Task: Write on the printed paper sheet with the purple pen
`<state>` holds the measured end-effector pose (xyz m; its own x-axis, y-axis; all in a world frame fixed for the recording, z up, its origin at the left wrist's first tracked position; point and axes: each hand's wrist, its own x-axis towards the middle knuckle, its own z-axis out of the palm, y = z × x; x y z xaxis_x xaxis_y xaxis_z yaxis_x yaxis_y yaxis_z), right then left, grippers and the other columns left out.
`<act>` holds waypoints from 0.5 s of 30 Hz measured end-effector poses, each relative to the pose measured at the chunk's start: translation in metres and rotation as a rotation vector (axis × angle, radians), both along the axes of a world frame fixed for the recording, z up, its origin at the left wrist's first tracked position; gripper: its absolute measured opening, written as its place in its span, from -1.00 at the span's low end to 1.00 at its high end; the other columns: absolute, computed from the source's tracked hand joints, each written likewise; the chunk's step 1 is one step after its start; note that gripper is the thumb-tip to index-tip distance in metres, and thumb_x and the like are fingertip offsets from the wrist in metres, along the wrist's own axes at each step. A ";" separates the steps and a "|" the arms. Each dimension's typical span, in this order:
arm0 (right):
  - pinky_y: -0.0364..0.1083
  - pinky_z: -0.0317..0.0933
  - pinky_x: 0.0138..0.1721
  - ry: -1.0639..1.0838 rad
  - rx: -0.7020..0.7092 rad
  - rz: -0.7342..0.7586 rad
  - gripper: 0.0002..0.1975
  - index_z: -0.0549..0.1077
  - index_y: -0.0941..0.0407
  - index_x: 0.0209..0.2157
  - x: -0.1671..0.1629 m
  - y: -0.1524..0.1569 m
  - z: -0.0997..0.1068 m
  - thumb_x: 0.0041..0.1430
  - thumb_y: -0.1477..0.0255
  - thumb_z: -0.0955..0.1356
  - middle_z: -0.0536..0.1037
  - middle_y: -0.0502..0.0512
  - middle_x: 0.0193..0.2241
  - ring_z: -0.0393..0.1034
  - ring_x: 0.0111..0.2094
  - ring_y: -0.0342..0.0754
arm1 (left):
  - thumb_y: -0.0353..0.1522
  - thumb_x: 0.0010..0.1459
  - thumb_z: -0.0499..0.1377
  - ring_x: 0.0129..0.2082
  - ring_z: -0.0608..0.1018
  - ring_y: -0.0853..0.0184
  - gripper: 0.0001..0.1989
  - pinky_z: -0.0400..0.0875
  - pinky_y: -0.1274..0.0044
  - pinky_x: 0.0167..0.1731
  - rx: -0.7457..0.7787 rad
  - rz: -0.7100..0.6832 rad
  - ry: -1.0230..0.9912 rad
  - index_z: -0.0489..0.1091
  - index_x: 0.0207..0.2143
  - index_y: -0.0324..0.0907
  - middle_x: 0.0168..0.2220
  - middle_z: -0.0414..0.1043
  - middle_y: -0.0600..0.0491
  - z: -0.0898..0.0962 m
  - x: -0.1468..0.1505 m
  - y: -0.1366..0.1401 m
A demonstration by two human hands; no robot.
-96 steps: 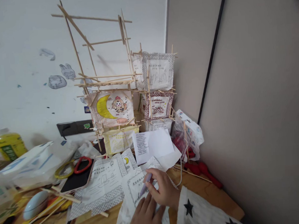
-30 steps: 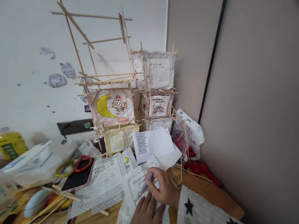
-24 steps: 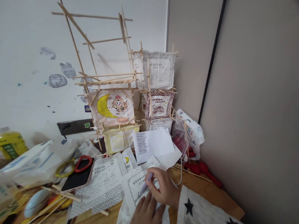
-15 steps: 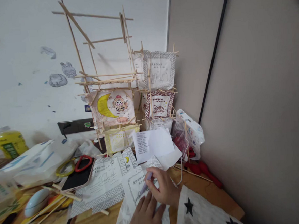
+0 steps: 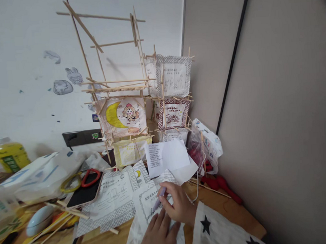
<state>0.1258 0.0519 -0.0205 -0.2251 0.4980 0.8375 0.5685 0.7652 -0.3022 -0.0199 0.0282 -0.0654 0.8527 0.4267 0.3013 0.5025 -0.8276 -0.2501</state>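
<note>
My right hand [image 5: 177,202] is closed round a light purple pen [image 5: 159,197], its tip down on a white sheet of paper [image 5: 143,201]. That sheet carries handwritten characters, a wavy drawn border and dark pen strokes; its lower part is crumpled. My left hand [image 5: 159,232] lies flat on the lower half of the same sheet, fingers stretched out just below the pen. To the left are more drawn sheets [image 5: 116,192] with cross-hatched borders and sailboats. Behind the hands a white note [image 5: 167,158] with lines of handwriting leans upright.
A tall frame of wooden sticks [image 5: 112,84] with drawn paper panels stands at the back. Left lie scissors [image 5: 91,178], a phone [image 5: 85,190], loose sticks [image 5: 71,210], a blue egg-shaped object [image 5: 40,221] and a yellow bottle [image 5: 10,155]. A plastic bag [image 5: 209,144] sits back right.
</note>
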 end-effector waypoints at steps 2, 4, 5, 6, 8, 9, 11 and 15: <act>-0.07 0.31 -0.28 0.002 0.001 0.001 -0.65 0.16 0.13 0.03 0.000 0.000 -0.001 0.20 0.49 0.22 0.47 0.13 -0.32 0.37 -0.38 -0.05 | -0.55 -0.06 0.07 -0.06 0.42 0.08 -0.40 0.34 0.25 -0.11 0.014 0.001 -0.011 0.20 0.09 -0.10 -0.01 0.35 -0.09 -0.001 0.000 0.000; -0.07 0.30 -0.29 0.003 -0.012 0.005 -0.65 0.16 0.12 0.03 0.000 0.000 -0.001 0.20 0.49 0.22 0.47 0.13 -0.32 0.37 -0.38 -0.06 | -0.55 -0.06 0.07 -0.05 0.41 0.08 -0.40 0.33 0.24 -0.10 0.025 0.002 -0.030 0.19 0.09 -0.09 -0.01 0.34 -0.09 -0.003 0.000 0.000; -0.07 0.30 -0.29 0.004 -0.016 0.007 -0.65 0.16 0.12 0.03 0.000 0.000 -0.001 0.20 0.49 0.22 0.47 0.12 -0.32 0.36 -0.39 -0.06 | -0.56 -0.06 0.07 -0.04 0.41 0.08 -0.40 0.32 0.24 -0.09 0.024 0.006 -0.038 0.18 0.09 -0.09 0.00 0.34 -0.09 -0.003 0.000 0.000; -0.07 0.30 -0.30 0.007 -0.015 0.010 -0.65 0.16 0.12 0.03 0.000 0.001 -0.002 0.20 0.49 0.23 0.47 0.12 -0.32 0.36 -0.39 -0.06 | -0.56 -0.06 0.07 -0.04 0.41 0.08 -0.39 0.32 0.24 -0.09 0.022 0.006 -0.042 0.18 0.09 -0.08 0.00 0.33 -0.09 -0.004 -0.001 0.000; -0.07 0.30 -0.30 0.011 -0.007 0.003 -0.65 0.17 0.12 0.03 0.000 0.001 -0.002 0.19 0.48 0.23 0.47 0.13 -0.32 0.36 -0.39 -0.05 | -0.55 -0.06 0.07 -0.04 0.40 0.09 -0.39 0.32 0.24 -0.08 0.010 0.001 -0.042 0.17 0.10 -0.09 0.01 0.33 -0.09 -0.004 0.000 0.000; -0.07 0.31 -0.30 0.010 -0.004 0.001 -0.65 0.17 0.13 0.02 0.000 0.001 -0.002 0.19 0.48 0.23 0.47 0.13 -0.33 0.36 -0.39 -0.05 | -0.55 -0.06 0.07 -0.04 0.41 0.08 -0.39 0.32 0.24 -0.09 0.004 -0.002 -0.036 0.17 0.10 -0.09 0.01 0.33 -0.09 -0.003 0.000 0.000; -0.07 0.31 -0.30 0.009 -0.002 0.000 -0.66 0.17 0.13 0.02 0.000 0.001 -0.001 0.19 0.48 0.22 0.47 0.13 -0.34 0.37 -0.39 -0.05 | -0.54 -0.06 0.07 -0.04 0.41 0.07 -0.39 0.33 0.24 -0.09 -0.003 0.007 -0.022 0.18 0.10 -0.09 0.00 0.34 -0.09 -0.001 0.001 0.000; -0.08 0.31 -0.31 0.011 0.005 0.002 -0.66 0.17 0.13 0.02 0.000 0.000 0.000 0.19 0.49 0.22 0.47 0.12 -0.33 0.37 -0.40 -0.07 | -0.55 -0.09 0.07 -0.04 0.42 0.07 -0.39 0.34 0.24 -0.10 0.004 0.012 0.002 0.20 0.09 -0.11 0.00 0.34 -0.10 0.004 0.002 -0.001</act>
